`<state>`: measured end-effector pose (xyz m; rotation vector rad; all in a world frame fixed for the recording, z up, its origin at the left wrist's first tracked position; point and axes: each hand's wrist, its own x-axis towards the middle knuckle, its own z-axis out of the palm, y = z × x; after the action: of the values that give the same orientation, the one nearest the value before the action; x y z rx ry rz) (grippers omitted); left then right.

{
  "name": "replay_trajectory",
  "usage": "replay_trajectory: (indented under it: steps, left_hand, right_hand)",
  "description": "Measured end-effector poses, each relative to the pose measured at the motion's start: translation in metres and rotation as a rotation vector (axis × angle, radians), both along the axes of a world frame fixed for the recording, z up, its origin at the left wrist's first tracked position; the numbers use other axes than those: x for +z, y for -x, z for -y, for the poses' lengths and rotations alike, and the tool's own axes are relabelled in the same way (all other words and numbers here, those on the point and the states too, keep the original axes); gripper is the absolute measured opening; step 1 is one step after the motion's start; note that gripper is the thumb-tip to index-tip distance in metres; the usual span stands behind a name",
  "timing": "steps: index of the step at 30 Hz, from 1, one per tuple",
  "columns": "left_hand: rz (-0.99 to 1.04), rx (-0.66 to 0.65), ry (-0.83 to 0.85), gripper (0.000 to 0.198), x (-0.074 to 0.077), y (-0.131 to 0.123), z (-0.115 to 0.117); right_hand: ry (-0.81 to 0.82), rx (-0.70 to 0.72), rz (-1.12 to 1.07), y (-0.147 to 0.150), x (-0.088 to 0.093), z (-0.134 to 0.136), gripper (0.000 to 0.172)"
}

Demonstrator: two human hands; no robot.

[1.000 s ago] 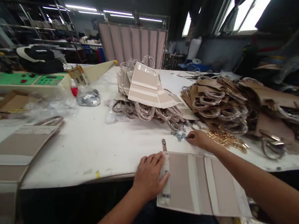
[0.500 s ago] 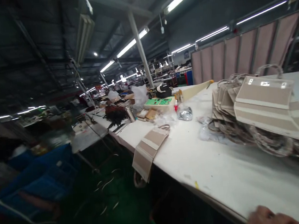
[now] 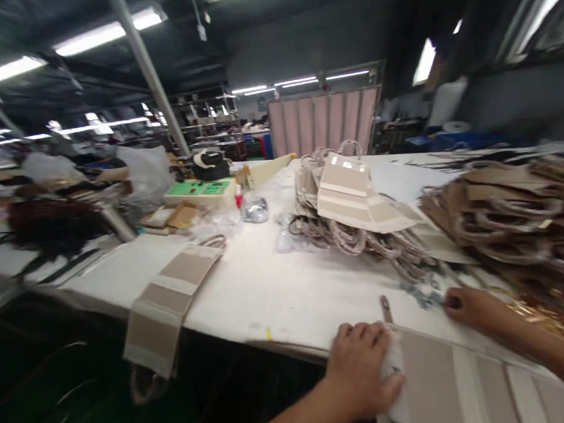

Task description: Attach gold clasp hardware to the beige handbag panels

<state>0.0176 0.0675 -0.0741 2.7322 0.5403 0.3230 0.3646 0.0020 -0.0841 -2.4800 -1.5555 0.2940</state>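
Observation:
A beige panel with cream bands, seemingly an unsewn bag body (image 3: 428,380), lies along the near table edge. My left hand (image 3: 359,366) rests on its pale left end, fingers lying over it and thumb apart. Just beyond that end is a small brown strap tab with a metal stud (image 3: 386,309). My right hand (image 3: 468,310) is closed, its fingertips at a scatter of small silvery metal pieces (image 3: 423,293); whatever it pinches is hidden. Right of it spreads a heap of small gold-coloured metal parts (image 3: 563,322), partly behind my forearm.
Beige bag panels with wrapped handles (image 3: 344,189) are piled mid-table. Brown bag pieces (image 3: 509,211) are stacked at right. Another beige panel (image 3: 171,300) hangs over the front edge. A machine with a green control panel (image 3: 201,189) and a plastic bag (image 3: 255,209) stand farther back.
The view has swung right and down. Both my hands now show, with the panel under the left; earlier only a blurred hand showed at the bottom edge.

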Motion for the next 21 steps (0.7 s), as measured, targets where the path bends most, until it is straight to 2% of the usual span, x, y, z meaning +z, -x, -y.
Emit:
replay_trajectory:
  steps: [3, 6, 9, 13, 16, 21]
  left_hand:
    - [0.030, -0.007, 0.001, 0.062, -0.004, -0.007, -0.005]
    - [0.023, -0.013, -0.013, 0.062, -0.005, -0.011, -0.004]
    - [-0.001, -0.009, -0.036, 0.061, -0.003, -0.013, -0.002]
    - [-0.009, -0.014, -0.041, 0.061, -0.001, -0.017, -0.002]
    - [0.003, -0.018, -0.014, 0.063, 0.000, -0.018, -0.004]
    - [-0.014, 0.013, 0.049, 0.063, 0.008, -0.008, -0.001]
  right_hand:
    - [0.018, 0.042, -0.008, -0.013, 0.009, 0.020, 0.015]
    - [-0.036, 0.028, -0.044, -0.004, 0.023, 0.019, 0.031]
    - [-0.056, 0.006, -0.138, 0.018, 0.048, 0.024, 0.034]
    - [-0.043, 0.121, -0.297, 0.064, 0.077, 0.026, 0.028]
    - [-0.031, 0.128, -0.405, 0.100, 0.078, 0.019, 0.026]
    - [-0.023, 0.157, -0.454, 0.135, 0.054, 0.015, 0.025]
